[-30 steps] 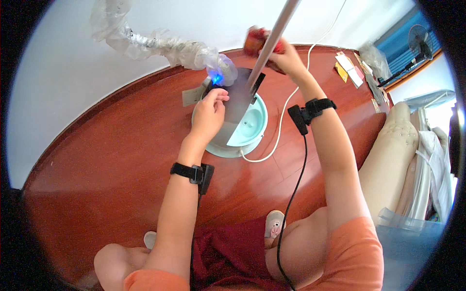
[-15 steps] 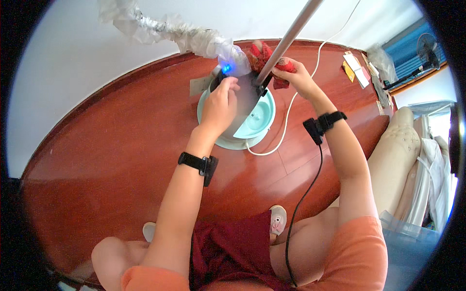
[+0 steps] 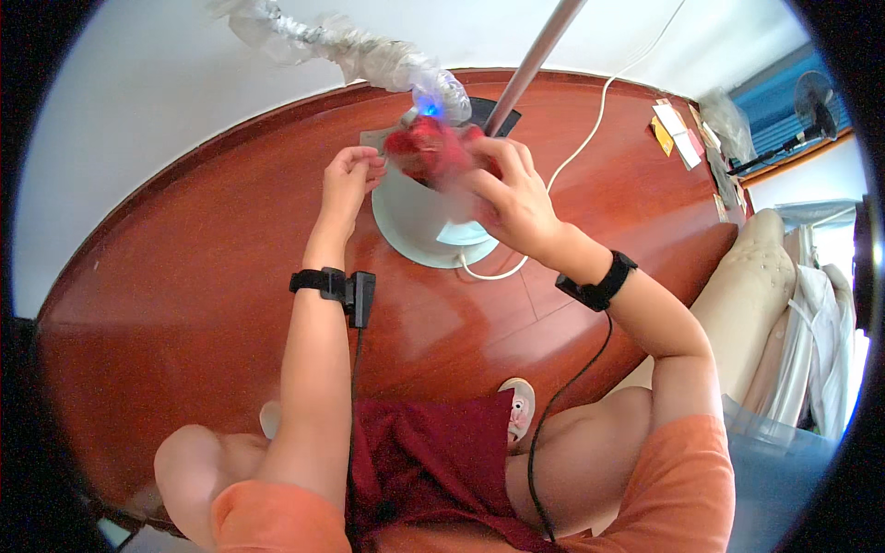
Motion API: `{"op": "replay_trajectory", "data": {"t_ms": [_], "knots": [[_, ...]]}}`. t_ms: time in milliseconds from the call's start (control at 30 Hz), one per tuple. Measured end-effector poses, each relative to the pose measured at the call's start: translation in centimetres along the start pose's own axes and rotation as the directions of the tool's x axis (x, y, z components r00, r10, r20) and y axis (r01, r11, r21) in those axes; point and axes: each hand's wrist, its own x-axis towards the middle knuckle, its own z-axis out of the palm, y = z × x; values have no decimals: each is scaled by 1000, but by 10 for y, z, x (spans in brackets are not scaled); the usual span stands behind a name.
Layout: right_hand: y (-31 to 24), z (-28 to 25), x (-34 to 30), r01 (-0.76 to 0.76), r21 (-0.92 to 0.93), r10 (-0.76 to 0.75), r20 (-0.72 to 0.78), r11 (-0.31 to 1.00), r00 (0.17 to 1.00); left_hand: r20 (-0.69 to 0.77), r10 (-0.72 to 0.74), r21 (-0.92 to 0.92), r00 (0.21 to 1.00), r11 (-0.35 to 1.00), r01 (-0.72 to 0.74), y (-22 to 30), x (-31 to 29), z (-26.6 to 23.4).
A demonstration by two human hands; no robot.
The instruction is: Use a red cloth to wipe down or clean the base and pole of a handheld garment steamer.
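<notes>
My right hand (image 3: pixel 518 198) grips a bunched red cloth (image 3: pixel 426 155), partly smeared by motion, over a round pale-green and white appliance base (image 3: pixel 396 221). The cloth hides much of the base's top. Just left of the base, my left hand (image 3: pixel 347 180) is raised, its fingers loosely bent with nothing visible in them. A plastic-wrapped hose (image 3: pixel 383 60) comes down from the upper left and ends beside the cloth, where a blue light glows. Behind my right hand, a metal pole (image 3: pixel 535 64) slants up from a dark flat part (image 3: pixel 493 112).
A white cord (image 3: pixel 601 115) runs from the base across the red-brown floor (image 3: pixel 212 276) toward the wall. Papers (image 3: pixel 678 134) lie at the far right, near a black fan (image 3: pixel 816 101). A cream padded piece (image 3: pixel 737 276) and white fabric (image 3: pixel 820 341) are on the right.
My right hand has brought the red cloth left, from beside the pole to over the base. My left hand has drawn back leftward. The dark part no longer covers the base's front.
</notes>
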Motion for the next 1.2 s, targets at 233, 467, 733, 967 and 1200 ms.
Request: {"op": "replay_trajectory", "data": {"t_ms": [233,467,733,967,1200], "knots": [[4,75,12,402,-562,-247,334,723,910,-9,-55,125,998,991,56,-17,-6,-15],[17,134,-22,553,-508,-297,501,660,813,14,-170,176,985,971,165,-25,0,-24],[27,97,-61,698,-291,-497,531,654,687,42,-111,139,993,985,104,-24,3,-20],[4,30,6,355,-461,-228,309,814,923,29,-85,148,996,986,80,-23,1,-27],[2,76,53,232,-557,29,420,798,907,14,-28,236,1000,971,24,-27,3,-15]]}}
